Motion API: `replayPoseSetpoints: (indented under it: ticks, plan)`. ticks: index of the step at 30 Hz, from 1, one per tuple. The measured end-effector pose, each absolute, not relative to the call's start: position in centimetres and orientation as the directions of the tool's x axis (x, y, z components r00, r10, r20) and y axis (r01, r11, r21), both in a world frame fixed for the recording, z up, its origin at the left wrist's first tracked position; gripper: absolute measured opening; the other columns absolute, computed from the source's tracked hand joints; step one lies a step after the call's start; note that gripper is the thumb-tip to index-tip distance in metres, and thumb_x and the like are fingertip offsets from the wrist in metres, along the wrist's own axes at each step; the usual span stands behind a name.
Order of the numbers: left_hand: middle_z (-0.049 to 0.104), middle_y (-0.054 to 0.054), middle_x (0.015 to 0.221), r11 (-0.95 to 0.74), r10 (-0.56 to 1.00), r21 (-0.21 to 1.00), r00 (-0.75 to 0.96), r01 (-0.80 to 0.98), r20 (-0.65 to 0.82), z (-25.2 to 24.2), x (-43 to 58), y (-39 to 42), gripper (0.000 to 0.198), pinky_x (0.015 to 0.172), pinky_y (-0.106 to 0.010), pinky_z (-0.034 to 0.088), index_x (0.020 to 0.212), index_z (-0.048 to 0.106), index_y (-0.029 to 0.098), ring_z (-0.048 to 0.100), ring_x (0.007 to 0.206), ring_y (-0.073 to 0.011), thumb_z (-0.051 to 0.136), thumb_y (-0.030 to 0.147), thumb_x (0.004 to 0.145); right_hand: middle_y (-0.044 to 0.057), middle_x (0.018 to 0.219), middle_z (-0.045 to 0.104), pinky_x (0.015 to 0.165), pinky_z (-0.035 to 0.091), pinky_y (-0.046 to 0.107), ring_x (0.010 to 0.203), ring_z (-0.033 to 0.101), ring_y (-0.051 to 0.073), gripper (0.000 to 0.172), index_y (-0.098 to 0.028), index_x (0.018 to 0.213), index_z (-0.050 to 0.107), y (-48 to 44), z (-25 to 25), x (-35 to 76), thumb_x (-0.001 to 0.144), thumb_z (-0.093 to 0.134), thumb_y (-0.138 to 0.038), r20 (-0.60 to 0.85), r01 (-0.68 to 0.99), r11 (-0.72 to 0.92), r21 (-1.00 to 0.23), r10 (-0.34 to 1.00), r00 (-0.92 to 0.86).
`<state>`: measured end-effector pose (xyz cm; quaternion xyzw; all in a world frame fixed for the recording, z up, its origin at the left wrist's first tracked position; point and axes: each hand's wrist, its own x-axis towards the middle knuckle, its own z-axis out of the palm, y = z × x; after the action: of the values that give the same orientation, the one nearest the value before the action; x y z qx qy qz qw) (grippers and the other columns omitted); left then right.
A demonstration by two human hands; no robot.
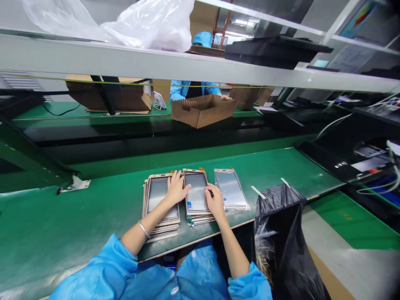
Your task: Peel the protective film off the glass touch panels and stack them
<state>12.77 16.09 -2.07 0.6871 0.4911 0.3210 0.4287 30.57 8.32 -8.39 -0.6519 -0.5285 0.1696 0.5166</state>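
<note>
Three stacks of thin glass panels with tan frames lie side by side on the green bench. My left hand (176,188) rests flat with fingers spread, bridging the left stack (158,196) and the middle stack (196,193). My right hand (215,201) presses on the right edge of the middle stack, fingers curled with the fingertips down on the top panel. The right stack (231,189) is low and untouched. A metal bangle is on my left wrist.
A black plastic bag (281,233) hangs open at the bench edge, right of my right arm. Two white strips (258,192) lie beyond it. Across the dark conveyor, a person in blue (193,88) handles a slotted cardboard box (203,109). A shelf rail (156,64) runs overhead.
</note>
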Motion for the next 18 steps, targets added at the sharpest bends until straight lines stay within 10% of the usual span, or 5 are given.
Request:
replayPoseSetpoints:
  ticks: [7, 12, 18]
  plan:
    - [0.053, -0.013, 0.131, 0.283, 0.881, 0.959, 0.387, 0.031, -0.273, -0.9, 16.9, 13.8, 0.048, 0.094, -0.051, 0.046, 0.134, 0.042, 0.019, 0.057, 0.112, -0.0268, 0.057, 0.029, 0.089, 0.012, 0.118, 0.063, 0.09, 0.042, 0.041, 0.111, 0.054, 0.026, 0.026, -0.019, 0.093, 0.063, 8.4, -8.4, 30.5, 0.078, 0.054, -0.038, 0.215, 0.325, 0.072, -0.943, 0.877, 0.43]
    - [0.059, -0.016, 0.127, 0.511, 0.797, 0.842, 0.463, -0.176, -0.387, 0.1, 16.0, 11.4, 0.053, 0.089, -0.036, 0.051, 0.139, 0.033, 0.018, 0.064, 0.105, -0.0227, 0.05, 0.023, 0.09, 0.012, 0.115, 0.063, 0.091, 0.042, 0.038, 0.109, 0.055, 0.024, 0.039, -0.018, 0.099, 0.06, 8.1, -7.2, 30.8, 0.078, 0.053, -0.051, 0.12, 0.168, 0.045, -0.985, 0.876, 0.467]
    - [0.064, -0.018, 0.121, 0.632, 0.639, 0.757, 0.663, -0.165, -0.389, 2.6, 8.7, 7.7, 0.055, 0.083, -0.036, 0.054, 0.136, 0.041, 0.016, 0.065, 0.104, -0.0287, 0.06, 0.024, 0.084, 0.009, 0.08, 0.068, 0.053, 0.045, 0.027, 0.063, 0.06, 0.017, 0.056, -0.017, 0.082, 0.062, 8.0, -2.8, 31.4, 0.075, 0.046, -0.071, -0.113, -0.063, -0.102, -0.993, 0.97, 0.214]
